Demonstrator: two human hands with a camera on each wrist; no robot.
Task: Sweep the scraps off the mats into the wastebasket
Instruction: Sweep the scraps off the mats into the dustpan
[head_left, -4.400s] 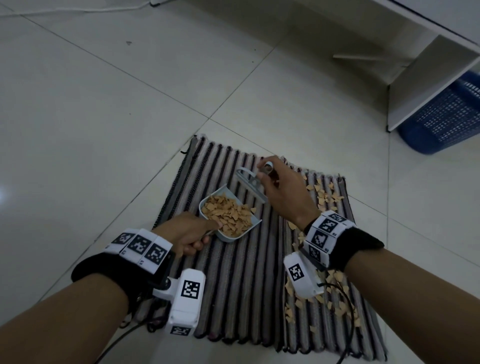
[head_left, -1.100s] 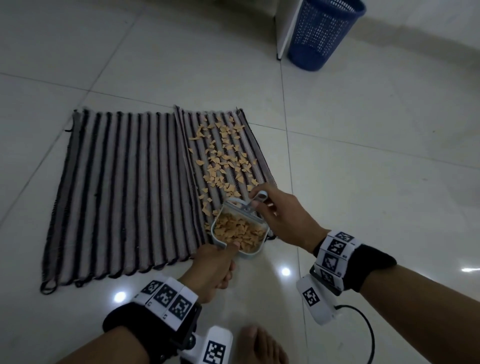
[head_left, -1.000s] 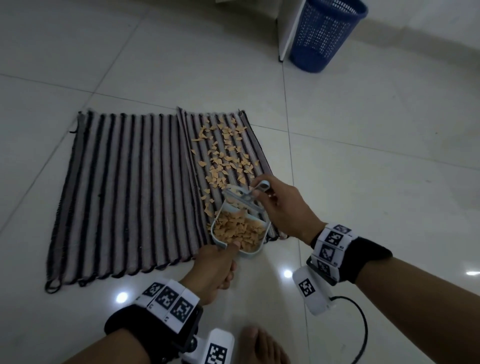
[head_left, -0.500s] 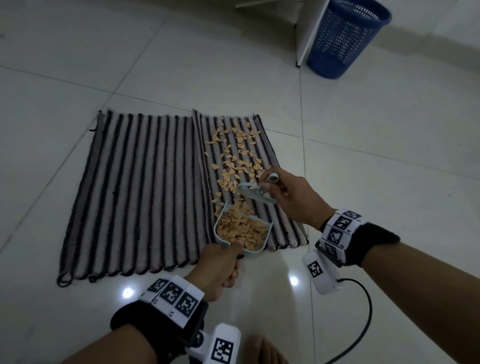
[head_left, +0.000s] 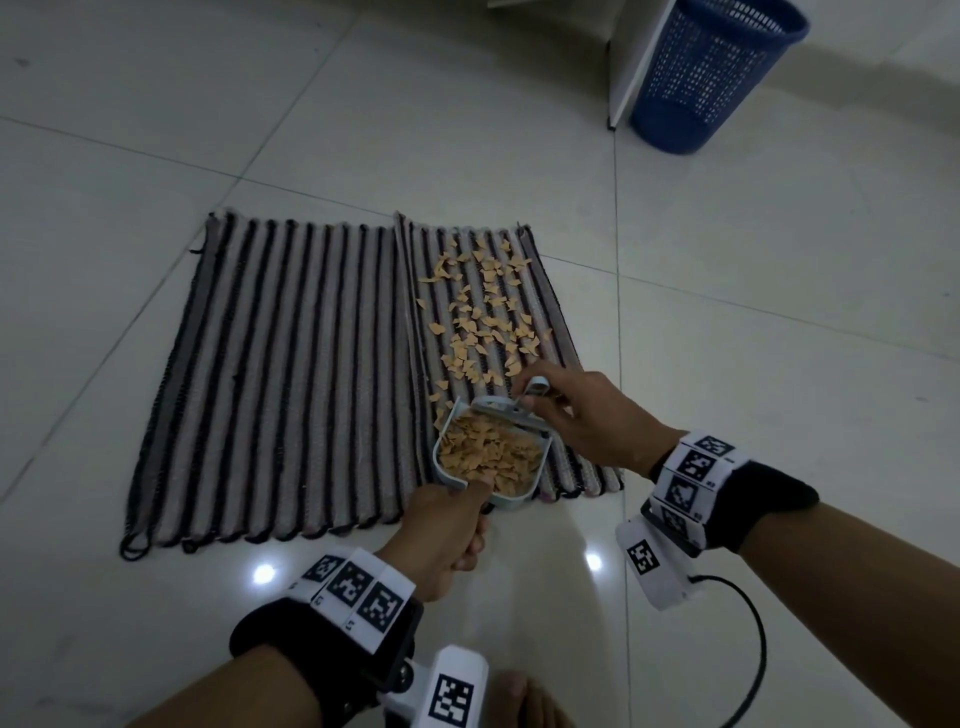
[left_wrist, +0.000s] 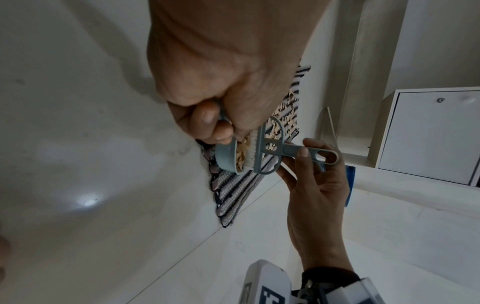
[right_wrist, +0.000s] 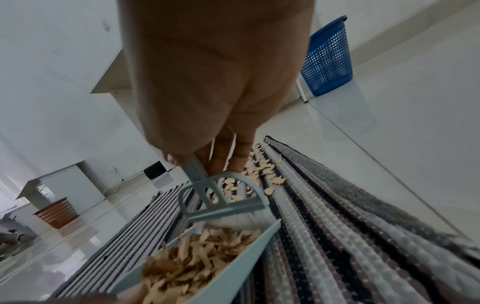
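Note:
Two striped mats lie side by side on the tiled floor: a wide left mat (head_left: 280, 374) and a narrow right mat (head_left: 545, 312) strewn with tan scraps (head_left: 483, 322). My left hand (head_left: 441, 530) grips the handle of a small light-blue dustpan (head_left: 491, 460), heaped with scraps, at the right mat's near end. My right hand (head_left: 576, 415) pinches the handle of a small blue brush (head_left: 511, 413); its white bristles (right_wrist: 233, 221) sit at the pan's mouth. The blue mesh wastebasket (head_left: 711, 73) stands far right.
A white cabinet panel (head_left: 623, 62) stands right beside the wastebasket. A white cabinet (left_wrist: 426, 133) and a wooden stool (right_wrist: 55, 211) are farther off. My bare foot (head_left: 524, 701) is near the bottom edge, and a black cable (head_left: 748, 644) hangs from my right wrist.
I have turned, so the mats now run away from me. The dustpan sits at the right mat's near end, and the brush has been pulled back to the pan's mouth.

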